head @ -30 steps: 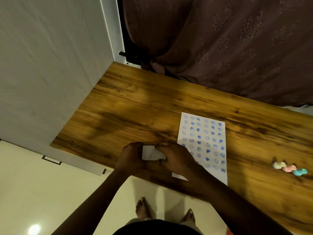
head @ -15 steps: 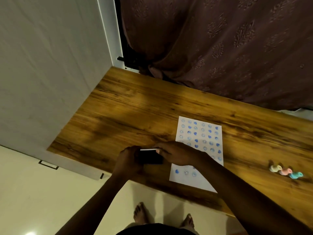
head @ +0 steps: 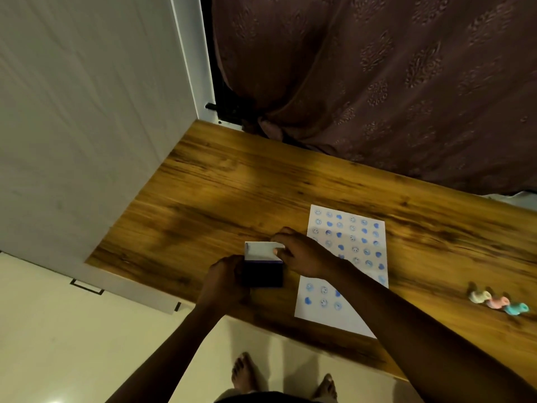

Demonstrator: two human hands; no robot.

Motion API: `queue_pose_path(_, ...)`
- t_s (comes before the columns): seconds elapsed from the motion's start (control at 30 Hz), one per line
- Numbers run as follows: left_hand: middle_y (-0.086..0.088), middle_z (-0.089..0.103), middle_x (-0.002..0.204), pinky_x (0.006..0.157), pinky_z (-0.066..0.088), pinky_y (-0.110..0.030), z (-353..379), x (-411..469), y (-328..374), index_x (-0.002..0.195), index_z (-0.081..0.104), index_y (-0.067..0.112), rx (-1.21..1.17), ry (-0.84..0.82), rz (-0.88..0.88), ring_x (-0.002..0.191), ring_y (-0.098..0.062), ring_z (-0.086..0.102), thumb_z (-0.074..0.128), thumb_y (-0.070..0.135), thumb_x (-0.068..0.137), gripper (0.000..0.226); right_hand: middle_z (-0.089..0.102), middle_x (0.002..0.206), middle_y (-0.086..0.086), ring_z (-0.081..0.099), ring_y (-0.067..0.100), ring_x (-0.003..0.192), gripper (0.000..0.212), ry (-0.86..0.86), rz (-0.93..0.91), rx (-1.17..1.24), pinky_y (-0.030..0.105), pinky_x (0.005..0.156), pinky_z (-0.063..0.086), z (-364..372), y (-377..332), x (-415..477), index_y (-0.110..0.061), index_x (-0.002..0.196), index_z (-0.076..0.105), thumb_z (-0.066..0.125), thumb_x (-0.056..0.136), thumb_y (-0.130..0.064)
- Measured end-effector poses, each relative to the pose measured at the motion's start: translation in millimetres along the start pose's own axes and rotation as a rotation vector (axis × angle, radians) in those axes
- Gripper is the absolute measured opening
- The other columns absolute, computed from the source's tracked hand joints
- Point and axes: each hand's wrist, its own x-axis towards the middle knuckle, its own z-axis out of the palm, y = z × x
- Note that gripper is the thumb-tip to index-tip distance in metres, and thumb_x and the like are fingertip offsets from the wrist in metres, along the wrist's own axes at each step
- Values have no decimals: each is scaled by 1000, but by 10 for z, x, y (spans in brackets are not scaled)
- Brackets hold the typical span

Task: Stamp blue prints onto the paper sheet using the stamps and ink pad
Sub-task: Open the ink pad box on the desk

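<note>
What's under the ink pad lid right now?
The right hand holds the white lid tilted up. Beneath it shows the dark ink pad base, gripped by the left hand, with a bluish strip at the joint. The pad's surface detail is too dark to tell.

No legible txt, nos. or brands anywhere; paper sheet (head: 334, 321) w/ blue smiley & heart prints only.
</note>
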Motion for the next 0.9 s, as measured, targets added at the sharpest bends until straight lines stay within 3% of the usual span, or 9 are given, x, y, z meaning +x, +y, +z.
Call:
queue_pose_path(0.07,-7,67,139,106,50,-30,-1,-2,-8,142,55,13,-2,-8,11,128,-24,65,81,19,84,63,50,147,4,56,27,129,40,12,6,11,26,95,49,29,18,29,-20,144,52,55,105,-28)
queue_pose_path(0.2,-9,64,142,108,47,-31,3,-17,-22,145,52,11,-5,11,29,129,-27,63,81,17,84,68,50,152,5,57,26,130,55,12,27,62,37,102,55,69,45,44,-29,150,40,63,101,-23)
queue_pose_path(0.33,-8,66,140,108,51,-32,-2,-12,-25,145,53,13,18,5,45,127,-26,65,78,17,85,65,52,150,5,54,26,135,56,33,25,88,32,102,52,110,83,65,-26,148,42,68,98,-19)
queue_pose_path(0.43,-5,69,136,104,52,-27,4,-2,-32,143,57,14,29,7,43,124,-23,68,76,18,86,60,47,152,3,52,25,133,57,76,-1,24,26,98,47,143,106,73,-24,150,46,68,98,-21)
queue_pose_path(0.6,-5,70,135,100,51,-25,16,-10,-30,140,59,15,33,10,42,123,-23,68,76,17,85,57,39,155,-1,44,24,138,63,99,0,-44,32,105,47,168,139,97,-28,155,42,68,98,-29)
queue_pose_path(0.73,-7,69,135,99,52,-24,16,-29,-22,140,57,13,6,21,35,122,-26,68,78,13,84,60,39,149,2,45,25,133,61,76,16,-100,31,101,47,201,187,123,-28,155,43,65,99,-35)
queue_pose_path(0.9,-12,70,131,97,58,-37,9,-48,56,137,60,8,73,37,32,117,-29,69,81,17,83,59,45,144,3,50,24,126,54,86,16,-17,31,99,47,149,179,88,-25,154,45,59,103,-32)
